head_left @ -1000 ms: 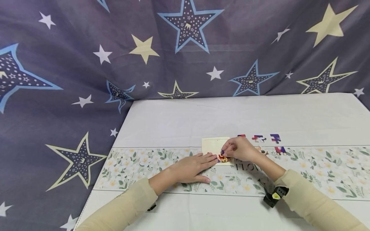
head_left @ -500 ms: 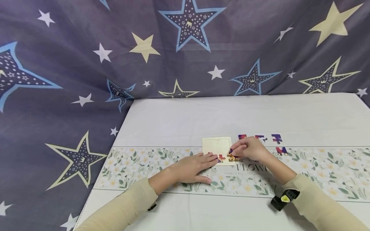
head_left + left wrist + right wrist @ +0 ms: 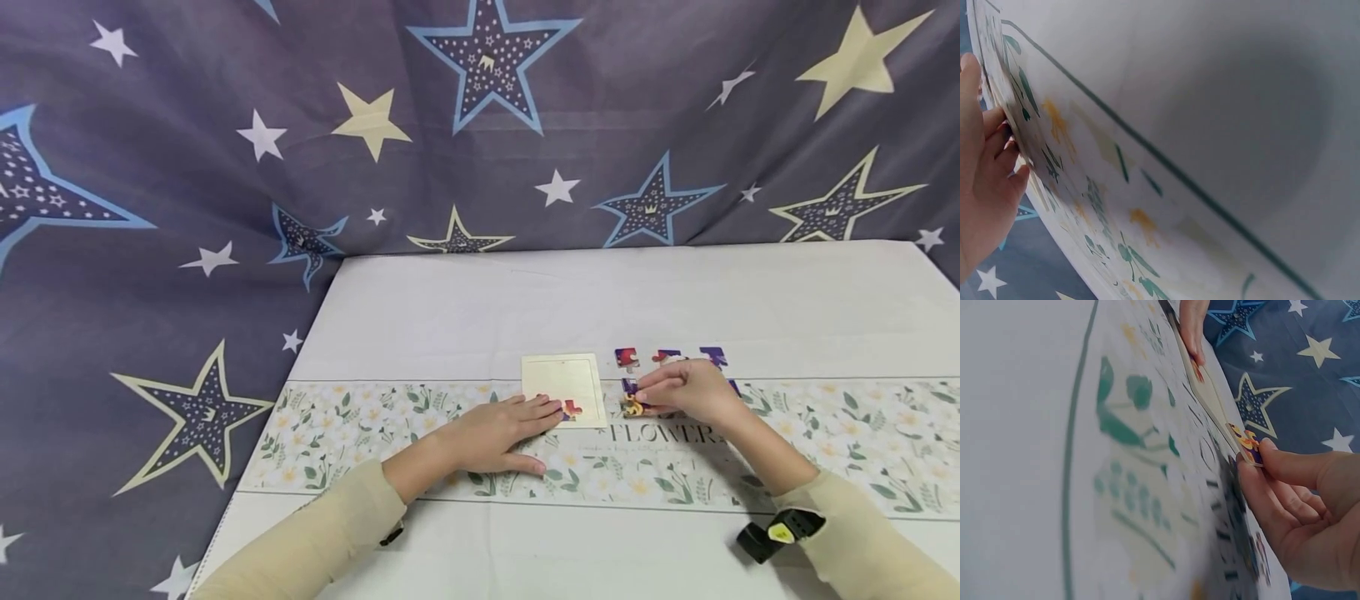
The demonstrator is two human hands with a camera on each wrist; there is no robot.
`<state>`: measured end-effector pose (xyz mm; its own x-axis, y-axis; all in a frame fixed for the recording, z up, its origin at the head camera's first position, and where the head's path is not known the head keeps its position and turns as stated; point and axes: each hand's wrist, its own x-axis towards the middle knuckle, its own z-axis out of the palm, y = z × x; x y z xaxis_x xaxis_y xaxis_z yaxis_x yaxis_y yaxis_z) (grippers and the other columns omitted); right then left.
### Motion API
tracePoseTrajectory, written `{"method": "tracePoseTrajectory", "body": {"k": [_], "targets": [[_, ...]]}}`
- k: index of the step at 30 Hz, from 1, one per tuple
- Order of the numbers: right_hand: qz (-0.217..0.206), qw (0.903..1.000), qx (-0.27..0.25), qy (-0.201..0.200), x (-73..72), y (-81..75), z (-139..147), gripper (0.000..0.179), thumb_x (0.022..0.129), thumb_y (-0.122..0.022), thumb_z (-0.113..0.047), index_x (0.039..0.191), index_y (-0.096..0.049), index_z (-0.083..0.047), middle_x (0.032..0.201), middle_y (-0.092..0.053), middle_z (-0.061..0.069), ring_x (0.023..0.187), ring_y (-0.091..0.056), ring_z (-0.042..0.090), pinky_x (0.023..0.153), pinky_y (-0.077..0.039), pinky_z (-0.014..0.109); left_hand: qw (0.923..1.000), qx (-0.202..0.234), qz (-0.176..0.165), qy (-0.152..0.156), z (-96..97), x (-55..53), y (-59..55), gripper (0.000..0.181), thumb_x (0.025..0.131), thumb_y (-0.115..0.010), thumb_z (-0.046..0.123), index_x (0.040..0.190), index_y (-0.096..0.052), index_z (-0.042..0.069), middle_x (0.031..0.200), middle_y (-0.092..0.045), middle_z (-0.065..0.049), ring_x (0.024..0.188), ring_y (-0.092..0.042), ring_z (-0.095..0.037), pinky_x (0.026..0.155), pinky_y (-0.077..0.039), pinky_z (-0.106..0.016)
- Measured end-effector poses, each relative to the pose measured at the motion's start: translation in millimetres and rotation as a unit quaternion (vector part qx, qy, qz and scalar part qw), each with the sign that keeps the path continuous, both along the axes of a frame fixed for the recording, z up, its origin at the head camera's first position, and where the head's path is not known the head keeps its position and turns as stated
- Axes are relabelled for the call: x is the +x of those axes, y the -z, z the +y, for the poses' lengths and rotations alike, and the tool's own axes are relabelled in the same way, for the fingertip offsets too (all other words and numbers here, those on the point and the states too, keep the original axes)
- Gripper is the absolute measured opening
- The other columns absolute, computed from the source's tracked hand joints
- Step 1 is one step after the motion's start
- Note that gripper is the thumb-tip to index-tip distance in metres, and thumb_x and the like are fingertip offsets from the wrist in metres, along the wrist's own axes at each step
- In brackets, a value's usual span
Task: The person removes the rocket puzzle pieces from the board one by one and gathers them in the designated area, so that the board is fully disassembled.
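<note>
A pale square puzzle board (image 3: 560, 373) lies on the floral tablecloth. My left hand (image 3: 504, 435) rests on its lower left part with fingers extended. Beside those fingertips, a red and orange puzzle piece (image 3: 572, 409) shows inside the board's frame, and the hand covers part of that corner. To the right of the board, my right hand (image 3: 688, 392) holds a yellow and purple puzzle piece (image 3: 1245, 444), pinched between thumb and forefinger. In the right wrist view the piece is tilted, its printed face showing.
Behind my right hand lie several loose puzzle pieces, among them a red one (image 3: 626, 358) and a purple one (image 3: 713, 356). The printed lettering (image 3: 660, 433) of the tablecloth (image 3: 450, 317) runs below. A star-patterned curtain (image 3: 300, 125) hangs behind and to the left.
My right hand has moved right, off the board, with the puzzle piece still pinched. More of the board and the piece in it now show. My left hand stays where it was.
</note>
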<state>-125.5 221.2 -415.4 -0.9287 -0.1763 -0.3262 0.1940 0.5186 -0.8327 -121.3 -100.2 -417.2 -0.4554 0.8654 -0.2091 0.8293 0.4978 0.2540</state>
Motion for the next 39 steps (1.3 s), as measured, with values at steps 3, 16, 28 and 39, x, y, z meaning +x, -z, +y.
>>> {"method": "tracePoseTrajectory", "body": {"k": [3, 16, 28, 39], "targets": [[0.009, 1.0, -0.004, -0.003, 3.4, -1.9, 10, 0.038, 0.085, -0.073, -0.022, 0.111, -0.068, 0.006, 0.088, -0.077, 0.008, 0.075, -0.074, 0.01, 0.074, -0.06, 0.026, 1.0, -0.003, -0.001, -0.002, 0.1, 0.2, -0.3, 0.076, 0.095, -0.047, 0.056, 0.155, -0.021, 0.018, 0.162, -0.019, 0.002, 0.151, -0.017, -0.016, 0.124, -0.019, -0.037], [-0.006, 0.9998, -0.017, 0.009, 17.7, -0.8, 55, 0.042, 0.091, -0.067, -0.016, 0.119, -0.06, 0.014, 0.085, -0.077, -0.002, 0.073, -0.072, 0.006, 0.071, -0.061, 0.026, 1.0, -0.006, -0.003, -0.003, 0.4, 0.6, -1.4, 0.076, 0.095, -0.048, 0.056, 0.155, -0.021, 0.017, 0.162, -0.02, 0.002, 0.151, -0.018, -0.016, 0.124, -0.019, -0.036], [-0.003, 0.9957, 0.092, 0.003, 37.1, -1.9, 89, 0.038, 0.092, -0.064, -0.017, 0.117, -0.062, 0.011, 0.094, -0.075, 0.013, 0.072, -0.072, 0.01, 0.071, -0.059, 0.025, 1.0, 0.0, 0.005, -0.001, -0.2, 0.2, -0.2, 0.074, 0.095, -0.047, 0.055, 0.154, -0.023, 0.017, 0.162, -0.022, 0.002, 0.151, -0.019, -0.016, 0.124, -0.021, -0.037], [0.027, 0.9881, 0.149, 0.025, 42.8, -2.0, 98, 0.031, 0.089, -0.066, -0.016, 0.109, -0.068, 0.008, 0.084, -0.076, 0.011, 0.065, -0.071, 0.01, 0.06, -0.054, 0.021, 1.0, -0.002, -0.005, -0.007, 0.1, 1.0, -1.7, 0.075, 0.095, -0.048, 0.055, 0.154, -0.023, 0.017, 0.162, -0.021, 0.002, 0.151, -0.018, -0.016, 0.124, -0.018, -0.036]]}}
